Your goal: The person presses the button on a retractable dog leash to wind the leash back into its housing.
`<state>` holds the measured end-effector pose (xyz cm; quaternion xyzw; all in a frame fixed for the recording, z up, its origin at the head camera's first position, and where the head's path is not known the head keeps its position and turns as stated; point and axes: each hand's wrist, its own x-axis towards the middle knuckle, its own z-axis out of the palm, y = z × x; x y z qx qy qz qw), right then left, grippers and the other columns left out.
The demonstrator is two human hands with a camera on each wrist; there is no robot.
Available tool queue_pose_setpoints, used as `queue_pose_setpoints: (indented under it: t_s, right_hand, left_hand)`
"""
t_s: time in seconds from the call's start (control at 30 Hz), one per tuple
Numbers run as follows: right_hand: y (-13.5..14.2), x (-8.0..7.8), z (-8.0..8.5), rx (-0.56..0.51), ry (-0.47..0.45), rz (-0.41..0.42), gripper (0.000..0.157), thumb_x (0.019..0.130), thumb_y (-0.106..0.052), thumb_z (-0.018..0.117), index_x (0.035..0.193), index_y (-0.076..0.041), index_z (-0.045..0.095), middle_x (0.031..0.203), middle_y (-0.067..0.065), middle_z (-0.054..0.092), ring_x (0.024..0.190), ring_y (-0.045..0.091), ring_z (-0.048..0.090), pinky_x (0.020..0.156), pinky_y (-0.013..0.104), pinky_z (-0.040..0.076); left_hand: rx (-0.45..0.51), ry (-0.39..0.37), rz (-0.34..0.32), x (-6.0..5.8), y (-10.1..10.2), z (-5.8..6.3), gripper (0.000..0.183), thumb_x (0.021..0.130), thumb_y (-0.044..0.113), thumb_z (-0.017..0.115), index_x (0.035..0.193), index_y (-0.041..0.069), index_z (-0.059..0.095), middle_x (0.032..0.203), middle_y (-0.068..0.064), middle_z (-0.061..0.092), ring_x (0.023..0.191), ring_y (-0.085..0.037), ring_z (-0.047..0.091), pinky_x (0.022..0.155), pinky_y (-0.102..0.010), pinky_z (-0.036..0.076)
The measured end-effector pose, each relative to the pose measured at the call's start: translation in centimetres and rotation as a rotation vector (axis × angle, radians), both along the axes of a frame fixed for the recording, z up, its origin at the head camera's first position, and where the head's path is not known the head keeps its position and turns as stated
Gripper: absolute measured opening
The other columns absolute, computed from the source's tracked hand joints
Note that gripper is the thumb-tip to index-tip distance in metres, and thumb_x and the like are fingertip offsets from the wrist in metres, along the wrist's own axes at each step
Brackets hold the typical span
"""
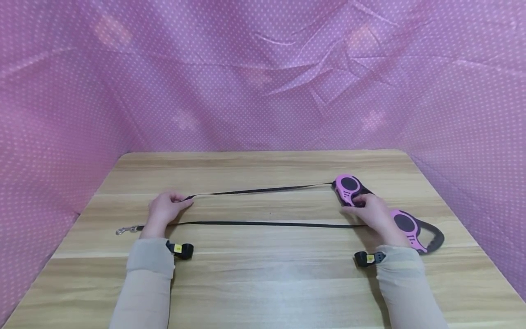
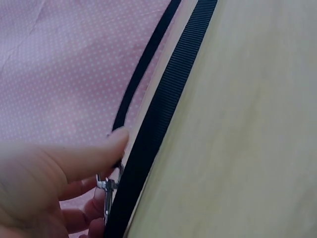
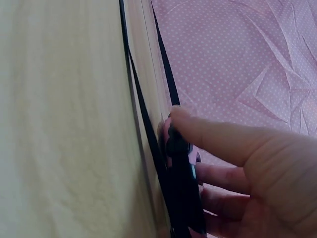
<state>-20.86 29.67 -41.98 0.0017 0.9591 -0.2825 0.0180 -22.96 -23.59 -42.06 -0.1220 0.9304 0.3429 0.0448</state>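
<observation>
Two retractable dog leashes lie across the wooden table, each with a pink and black case and a black strap. My left hand (image 1: 164,209) pinches the end of the far strap (image 1: 263,189); a metal clip (image 2: 107,186) shows at those fingers in the left wrist view. My right hand (image 1: 373,214) grips the far leash's case (image 1: 349,183), thumb near where the strap comes out. Between my hands the far strap is stretched out. Nearer to me, the second case (image 1: 404,223) sits right of my right wrist, its strap (image 1: 263,223) passing under both arms to a metal clip (image 1: 126,230).
The wooden table (image 1: 263,274) has rounded far corners. Pink dotted cloth (image 1: 263,91) hangs behind it and on both sides. Black wrist straps with small cameras (image 1: 186,251) sit over both light sleeves.
</observation>
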Motion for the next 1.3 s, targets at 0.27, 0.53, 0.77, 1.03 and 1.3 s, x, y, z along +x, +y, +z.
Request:
queue_pose_setpoints:
  t_s: [0.27, 0.53, 0.77, 1.03, 1.3]
  right_hand:
    - [-0.2, -0.1, -0.4, 0.025, -0.021, -0.009, 0.057, 0.083, -0.029, 0.078, 0.120, 0.012, 0.062, 0.120, 0.034, 0.063, 0.115, 0.050, 0.057, 0.099, 0.059, 0.044]
    - [-0.3, -0.1, 0.0, 0.037, 0.010, 0.001, 0.045, 0.087, -0.026, 0.074, 0.110, 0.012, 0.067, 0.115, 0.034, 0.065, 0.110, 0.050, 0.060, 0.095, 0.058, 0.046]
    - [-0.7, 0.0, 0.4, 0.101, 0.027, -0.018, 0.044, 0.088, -0.033, 0.072, 0.104, 0.007, 0.070, 0.110, 0.028, 0.070, 0.102, 0.046, 0.063, 0.090, 0.055, 0.039]
    - [-1.0, 0.2, 1.1, 0.116, 0.000, -0.054, 0.051, 0.094, -0.041, 0.064, 0.115, 0.005, 0.065, 0.120, 0.030, 0.065, 0.105, 0.045, 0.060, 0.092, 0.055, 0.029]
    - [-1.1, 0.2, 1.3, 0.008, -0.009, -0.094, 0.051, 0.097, -0.043, 0.058, 0.118, 0.003, 0.063, 0.122, 0.033, 0.061, 0.101, 0.039, 0.057, 0.086, 0.052, 0.047]
  left_hand:
    - [0.129, -0.018, 0.005, 0.0, 0.0, 0.4, 0.058, 0.094, 0.047, 0.063, 0.128, 0.001, 0.058, 0.138, -0.025, 0.053, 0.126, -0.040, 0.047, 0.109, -0.054, 0.035]
    - [0.196, -0.005, -0.011, 0.1, 0.2, 1.0, 0.065, 0.096, 0.050, 0.058, 0.133, -0.002, 0.054, 0.144, -0.027, 0.048, 0.134, -0.043, 0.042, 0.114, -0.055, 0.031]
    - [0.230, 0.040, 0.017, 0.3, 0.7, 1.6, 0.071, 0.095, 0.057, 0.057, 0.134, -0.002, 0.053, 0.140, -0.025, 0.052, 0.129, -0.039, 0.047, 0.107, -0.049, 0.040]
    - [0.276, 0.102, 0.032, 0.7, 1.3, 2.4, 0.068, 0.094, 0.059, 0.056, 0.129, 0.001, 0.057, 0.123, -0.017, 0.060, 0.108, -0.028, 0.058, 0.084, -0.029, 0.045]
    - [0.260, 0.171, 0.006, 0.9, 1.7, 3.0, 0.066, 0.094, 0.058, 0.057, 0.125, 0.000, 0.060, 0.122, -0.017, 0.062, 0.104, -0.028, 0.060, 0.079, -0.019, 0.049]
